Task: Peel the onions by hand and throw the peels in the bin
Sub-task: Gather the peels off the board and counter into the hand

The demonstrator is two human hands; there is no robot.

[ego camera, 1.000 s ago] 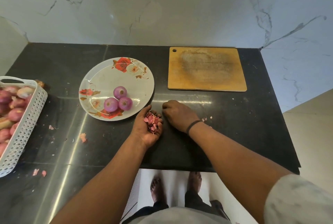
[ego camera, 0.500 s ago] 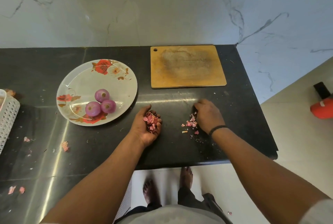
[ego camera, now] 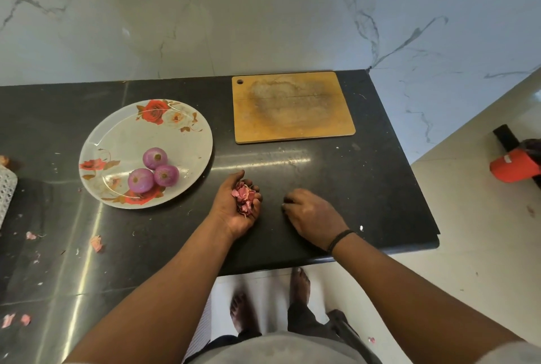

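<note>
Three peeled purple onions (ego camera: 153, 172) lie on a white flowered plate (ego camera: 117, 141) on the black counter. My left hand (ego camera: 234, 211) rests palm up just right of the plate, cupped around a heap of pink onion peels (ego camera: 243, 195). My right hand (ego camera: 313, 216) lies palm down on the counter a little to the right, fingers curled against the surface; whatever is under them is hidden. Loose peel scraps (ego camera: 96, 243) lie on the counter at the left.
A wooden cutting board (ego camera: 292, 106) sits at the back right. A white perforated basket's corner (ego camera: 6, 188) shows at the left edge. The counter ends at the right; an orange object (ego camera: 513, 169) lies on the floor beyond. My bare feet stand below the front edge.
My right hand swept left across the counter toward my left hand, and the small pile of peels beside it is no longer visible. The view shifted right; the basket slid mostly out of frame.
</note>
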